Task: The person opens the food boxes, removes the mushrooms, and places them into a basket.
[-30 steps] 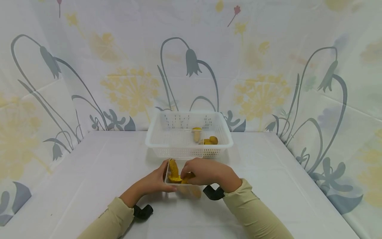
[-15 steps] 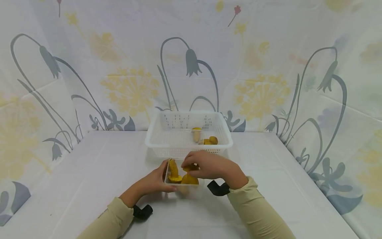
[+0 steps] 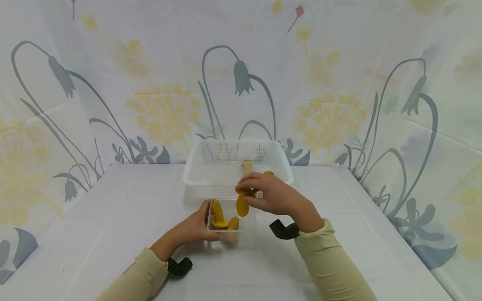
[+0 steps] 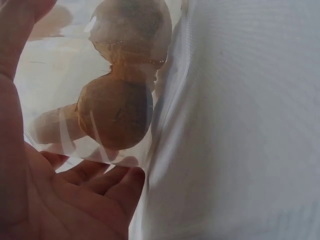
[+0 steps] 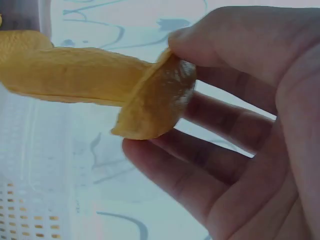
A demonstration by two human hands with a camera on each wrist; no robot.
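Observation:
My left hand (image 3: 195, 226) grips the left side of a clear plastic box (image 3: 248, 235) on the white table. Inside the box, a yellow mushroom (image 3: 217, 212) stands with its cap down, and a second mushroom (image 3: 233, 224) leans beside it. Through the clear wall in the left wrist view, round brown caps (image 4: 117, 112) press near the fingers. Above the box's right side, my right hand (image 3: 272, 195) pinches another yellow mushroom (image 5: 95, 75) by its cap between thumb and fingers, stem pointing away from the palm. The fingers partly cover that cap in the head view.
A white perforated basket (image 3: 191, 182) stands just behind the clear box, near the patterned backdrop. It holds a mushroom (image 3: 247, 167) and at least one more (image 3: 268, 172), mostly hidden by my right hand. White tablecloth (image 3: 124, 209) extends on both sides.
My right hand has lifted a mushroom out of the clear box, moving up and to the right toward the basket. My left hand stays on the box.

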